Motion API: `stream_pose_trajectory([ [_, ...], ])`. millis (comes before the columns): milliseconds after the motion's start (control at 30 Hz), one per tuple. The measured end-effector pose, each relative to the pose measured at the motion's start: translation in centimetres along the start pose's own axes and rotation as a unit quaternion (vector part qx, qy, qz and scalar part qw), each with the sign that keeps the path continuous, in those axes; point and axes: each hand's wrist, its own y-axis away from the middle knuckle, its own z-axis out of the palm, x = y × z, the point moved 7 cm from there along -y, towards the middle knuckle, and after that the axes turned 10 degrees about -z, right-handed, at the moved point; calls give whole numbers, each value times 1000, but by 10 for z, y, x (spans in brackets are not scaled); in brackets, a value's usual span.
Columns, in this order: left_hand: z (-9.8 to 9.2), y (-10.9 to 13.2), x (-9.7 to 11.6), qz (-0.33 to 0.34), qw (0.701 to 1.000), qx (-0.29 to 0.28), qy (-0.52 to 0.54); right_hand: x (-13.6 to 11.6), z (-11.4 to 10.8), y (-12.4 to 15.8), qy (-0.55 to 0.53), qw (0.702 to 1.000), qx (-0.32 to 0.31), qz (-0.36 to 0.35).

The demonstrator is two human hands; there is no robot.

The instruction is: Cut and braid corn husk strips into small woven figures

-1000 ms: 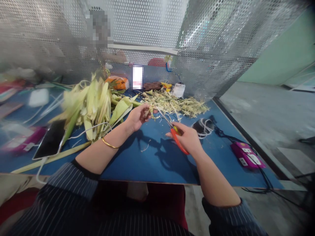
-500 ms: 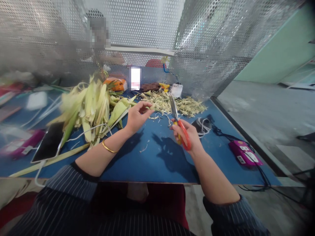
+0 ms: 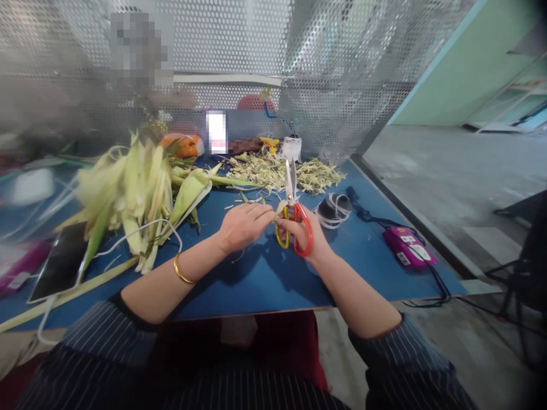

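Observation:
My right hand (image 3: 305,230) is closed on scissors (image 3: 291,191) with one red and one yellow handle, their blades slightly parted and pointing away from me. Close against it, my left hand (image 3: 248,225) pinches a small pale piece of corn husk (image 3: 280,209) beside the yellow handle. Most of the left fingers show from the back only. Behind both hands lies a heap of shredded husk (image 3: 265,171). A larger bunch of corn husks (image 3: 145,193) fills the table's left side, with one broad husk leaf reaching toward the shreds.
A spool of white cord (image 3: 333,210) stands right of my right hand. Farther right is a purple box (image 3: 409,247) with black cables. A smartphone (image 3: 60,262) with a white cable lies at left. Orange packaging (image 3: 183,145) and a perforated screen (image 3: 239,45) are behind.
My hands have come together, the left moving right and nearer to me until it meets the scissors. The scissors have turned more upright and their blades have parted. The view has shifted right.

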Motion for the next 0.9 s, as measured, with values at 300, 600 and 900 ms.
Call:
stream_pose_trajectory([
  [300,-35,12,1,-116,942,233,211,-11,-6,0,15,999,32,-17],
  [600,25,-2,-31,-297,856,-8,423,0,-5,-1,33,999,21,8],
  [900,-11,-7,-63,-322,770,162,527,-6,-14,-6,330,936,-78,-96],
])
